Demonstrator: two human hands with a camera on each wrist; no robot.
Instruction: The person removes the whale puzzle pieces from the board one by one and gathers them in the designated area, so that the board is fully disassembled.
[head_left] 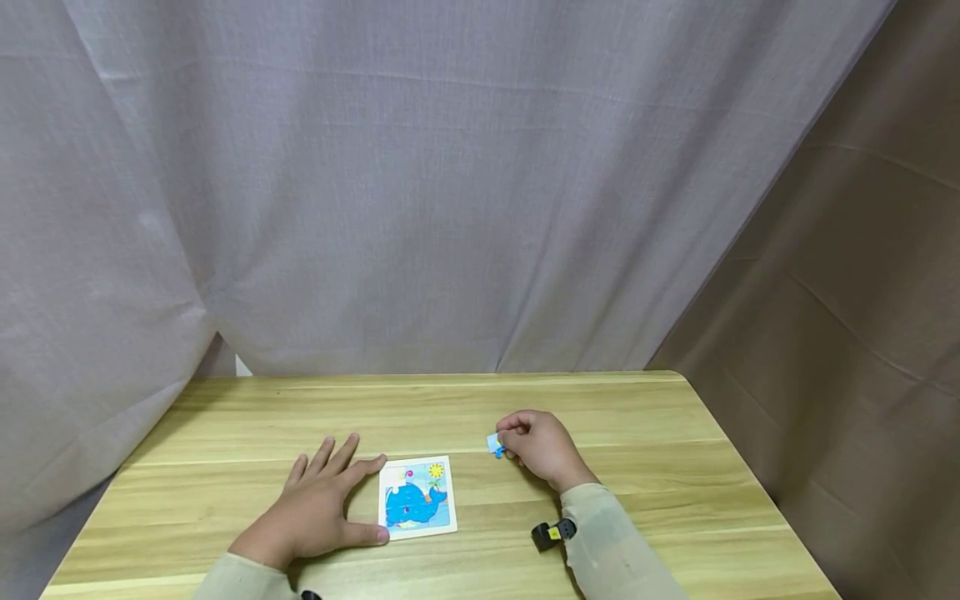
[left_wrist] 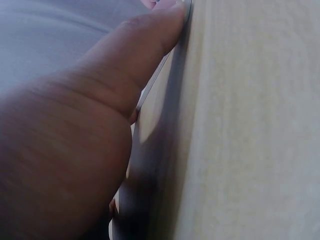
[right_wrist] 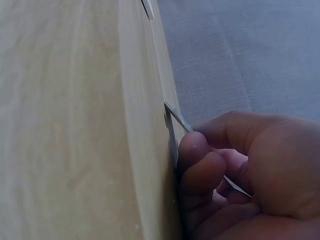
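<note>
A square jigsaw puzzle (head_left: pixel 417 498) with a white frame, a blue whale and a yellow sun lies on the table; a pale gap shows at its upper left. My left hand (head_left: pixel 318 508) spreads over the table at the puzzle's left side, thumb and index fingertip touching the frame's left edge. To the right of the puzzle, my right hand (head_left: pixel 542 448) pinches a light-blue jigsaw piece (head_left: pixel 492 443) between thumb and fingers. In the right wrist view the piece (right_wrist: pixel 178 117) appears edge-on, tilted, its lower end at or close to the tabletop.
The wooden table (head_left: pixel 645 467) has a rounded far right corner. A grey curtain (head_left: pixel 450 208) hangs behind its far edge, and a brownish cloth (head_left: pixel 847 292) hangs on the right. A black wrist strap device (head_left: pixel 552 534) is worn on the right wrist.
</note>
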